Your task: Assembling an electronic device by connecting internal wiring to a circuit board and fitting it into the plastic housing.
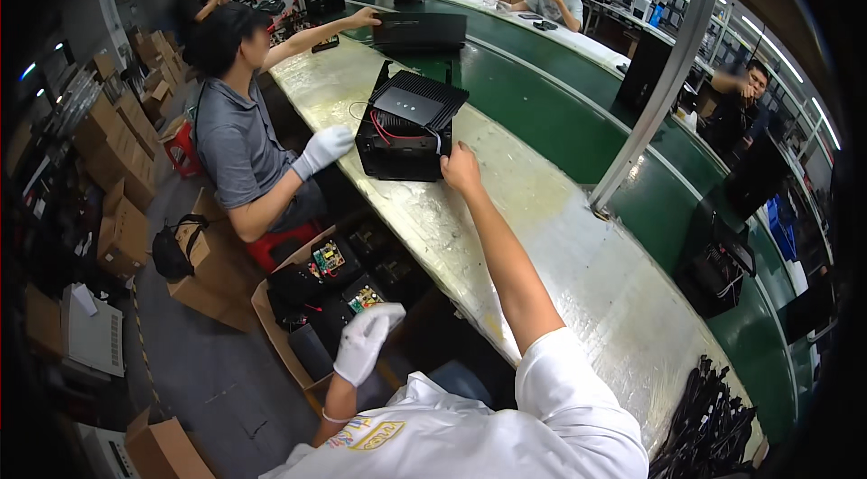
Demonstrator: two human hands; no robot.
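My bare right hand (462, 169) reaches forward and grips the right side of a black box-shaped metal case (403, 159) on the workbench. A ribbed black panel (414, 98) lies tilted over its top, and red wires show beneath it. My left hand (368, 340), in a white glove, is held low by my body with its fingers loosely bent and nothing visible in them. Below and beside it stands an open cardboard carton (266, 324) with black units and green circuit boards (327, 259). A co-worker's gloved hand (325, 151) hovers left of the case.
The co-worker in grey (237, 131) sits at left, one arm stretched across the bench (533, 217). A green conveyor (533, 95) runs beyond it, carrying black cases. A metal post (664, 82) rises at right. Black cables (709, 420) lie at near right. Cartons (122, 231) crowd the left floor.
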